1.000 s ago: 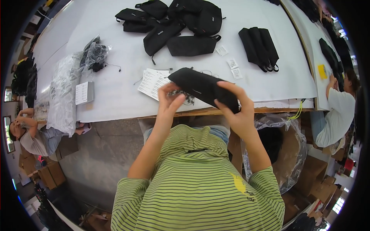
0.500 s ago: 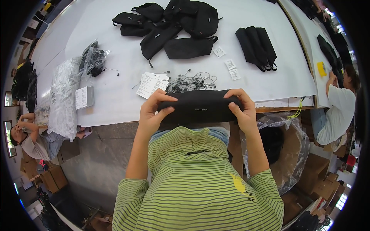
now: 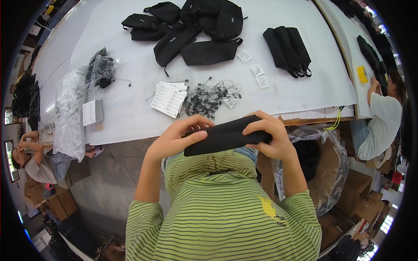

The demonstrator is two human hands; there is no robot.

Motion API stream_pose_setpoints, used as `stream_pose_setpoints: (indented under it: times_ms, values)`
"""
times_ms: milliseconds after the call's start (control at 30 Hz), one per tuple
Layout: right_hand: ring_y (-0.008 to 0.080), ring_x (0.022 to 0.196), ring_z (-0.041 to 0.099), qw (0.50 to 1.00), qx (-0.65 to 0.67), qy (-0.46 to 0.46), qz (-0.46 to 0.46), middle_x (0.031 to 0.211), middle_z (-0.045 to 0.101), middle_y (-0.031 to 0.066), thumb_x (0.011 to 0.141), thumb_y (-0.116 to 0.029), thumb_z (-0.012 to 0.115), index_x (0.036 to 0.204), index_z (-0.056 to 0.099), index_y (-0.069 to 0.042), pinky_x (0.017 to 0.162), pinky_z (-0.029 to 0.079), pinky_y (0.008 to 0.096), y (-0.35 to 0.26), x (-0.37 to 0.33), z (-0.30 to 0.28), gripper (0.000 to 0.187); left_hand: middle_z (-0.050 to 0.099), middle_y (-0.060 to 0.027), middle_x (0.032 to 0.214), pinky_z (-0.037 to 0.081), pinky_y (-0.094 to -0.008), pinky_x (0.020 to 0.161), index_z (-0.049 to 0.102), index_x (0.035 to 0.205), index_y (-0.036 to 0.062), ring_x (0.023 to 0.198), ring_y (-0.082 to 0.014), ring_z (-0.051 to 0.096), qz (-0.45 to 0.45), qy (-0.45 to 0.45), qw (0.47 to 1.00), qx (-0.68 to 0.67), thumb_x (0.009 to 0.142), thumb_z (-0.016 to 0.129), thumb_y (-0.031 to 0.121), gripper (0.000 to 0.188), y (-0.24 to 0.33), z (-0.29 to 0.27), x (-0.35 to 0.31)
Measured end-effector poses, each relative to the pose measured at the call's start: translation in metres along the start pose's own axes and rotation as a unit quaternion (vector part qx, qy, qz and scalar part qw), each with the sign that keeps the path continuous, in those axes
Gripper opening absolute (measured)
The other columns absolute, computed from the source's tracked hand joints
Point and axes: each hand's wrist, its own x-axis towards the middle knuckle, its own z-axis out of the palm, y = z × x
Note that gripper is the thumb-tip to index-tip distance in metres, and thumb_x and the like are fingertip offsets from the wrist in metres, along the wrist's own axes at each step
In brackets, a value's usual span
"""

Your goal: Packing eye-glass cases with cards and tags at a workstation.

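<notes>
A long white table (image 3: pixel 130 108) is stretching across a workshop floor, carrying a heap of black bags (image 3: pixel 191 26), three folded pouches (image 3: pixel 287 45), a stack of printed cards (image 3: pixel 169 98) and a tangle of black cords (image 3: pixel 208 96). In front of it, a person in a green striped shirt is holding a flat black pouch (image 3: pixel 224 135) just short of the table's near edge, over the chest — the left hand (image 3: pixel 178 137) is gripping its left end, thumb on top, while the right hand (image 3: pixel 269 137) is clamping its right end with fingers curled over the upper edge. The hands are sitting apart, one at each end. A plastic-lined box (image 3: pixel 324 169) is standing just right of the person. At the far right, another person in a white shirt (image 3: pixel 381 122) is working at the next table.
</notes>
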Motion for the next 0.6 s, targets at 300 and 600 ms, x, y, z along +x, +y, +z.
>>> stream_pose_setpoints:
  times_ms: [300,600]
  values:
    - [0.0191,0.078,0.058,0.993,-0.023,-0.065,0.100,0.083,0.061,0.0056,0.068,-0.007,0.077,0.087,0.064,-0.007,0.072,0.046,0.0298,0.003,0.006,-0.036,0.022,0.057,0.0010,0.081,0.038,-0.0197,0.061,0.062,0.098,0.0049,0.070,-0.0039,0.047,-0.072,-0.035,0.996,-0.028,0.088,0.064,0.022,0.020,-0.019,0.013,0.015]
    - [0.0102,0.085,0.056,0.867,-0.130,0.480,-0.029,0.093,0.061,-0.0001,0.074,-0.005,0.075,0.098,0.063,-0.006,0.077,0.044,0.0226,0.094,0.045,-0.217,0.027,0.064,-0.0019,0.100,0.046,-0.0239,0.073,0.062,0.102,0.0033,0.086,-0.0102,0.057,-0.094,0.133,0.985,-0.047,0.092,0.059,0.021,0.020,-0.062,-0.011,-0.008]
